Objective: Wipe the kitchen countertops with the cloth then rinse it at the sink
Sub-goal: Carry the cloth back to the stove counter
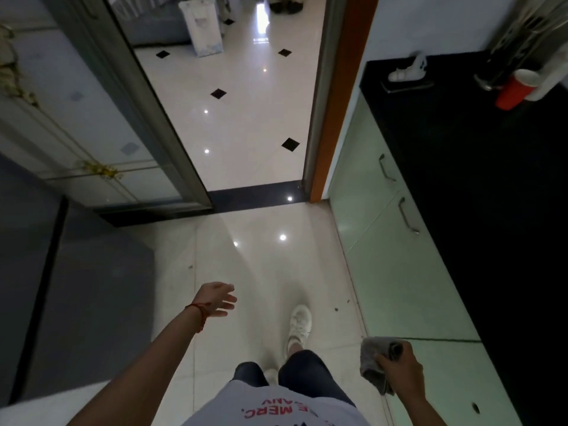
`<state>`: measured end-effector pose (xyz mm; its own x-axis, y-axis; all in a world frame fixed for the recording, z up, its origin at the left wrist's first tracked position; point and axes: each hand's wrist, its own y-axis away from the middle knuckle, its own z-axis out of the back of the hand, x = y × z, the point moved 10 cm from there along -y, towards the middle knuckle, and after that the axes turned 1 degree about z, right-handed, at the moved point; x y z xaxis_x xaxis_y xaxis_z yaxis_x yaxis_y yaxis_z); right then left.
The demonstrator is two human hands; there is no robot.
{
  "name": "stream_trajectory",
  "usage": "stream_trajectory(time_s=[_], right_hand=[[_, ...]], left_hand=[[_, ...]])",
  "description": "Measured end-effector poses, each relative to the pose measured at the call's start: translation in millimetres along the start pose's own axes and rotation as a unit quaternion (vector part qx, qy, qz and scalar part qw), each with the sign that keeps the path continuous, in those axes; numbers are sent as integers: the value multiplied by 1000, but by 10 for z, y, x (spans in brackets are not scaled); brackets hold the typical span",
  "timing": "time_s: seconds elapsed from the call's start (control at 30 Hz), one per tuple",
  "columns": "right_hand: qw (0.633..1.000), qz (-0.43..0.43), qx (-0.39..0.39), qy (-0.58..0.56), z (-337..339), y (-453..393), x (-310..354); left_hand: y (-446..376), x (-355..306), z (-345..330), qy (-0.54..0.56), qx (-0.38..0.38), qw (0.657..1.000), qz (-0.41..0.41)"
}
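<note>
right hand [399, 368] gripping bunched grey cloth [373, 361] beside pale cabinet fronts [408, 287], left hand [218, 299] loose and holding nothing above glossy floor [246, 256], black countertop [479, 195] at right

Grey cloth [373, 358]; black countertop [479, 186]; red, seemingly plastic, cup [513, 92].

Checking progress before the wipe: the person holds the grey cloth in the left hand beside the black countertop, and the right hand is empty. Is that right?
Not quite. The head view shows the grey cloth gripped in the right hand, beside the black countertop. It is the left hand that is empty, with its fingers loosely spread over the floor.
</note>
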<state>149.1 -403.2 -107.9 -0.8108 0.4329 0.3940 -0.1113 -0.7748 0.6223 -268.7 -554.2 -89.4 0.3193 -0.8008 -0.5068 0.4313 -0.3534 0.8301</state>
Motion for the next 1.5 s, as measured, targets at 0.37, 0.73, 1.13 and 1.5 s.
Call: stream_trajectory(time_s=[0.37,0.73,1.13,1.5], right_hand=[[999,20,14,-27,348,-1097,1379],[977,-119,-66,-165,390,-1305,1554],[843,-226,-238,-426,569,-688,1533],[748,-96,-367,-545,2104,-1051,1578]], left_hand=[[-843,-1414,-329,-88,6,996,25],[-1737,-3095,-1357,-313,117,942,-20],[-1238,-4210,-3280,-453,343,798,-200],[-422,-4843,-4494,-490,286,604,-560]])
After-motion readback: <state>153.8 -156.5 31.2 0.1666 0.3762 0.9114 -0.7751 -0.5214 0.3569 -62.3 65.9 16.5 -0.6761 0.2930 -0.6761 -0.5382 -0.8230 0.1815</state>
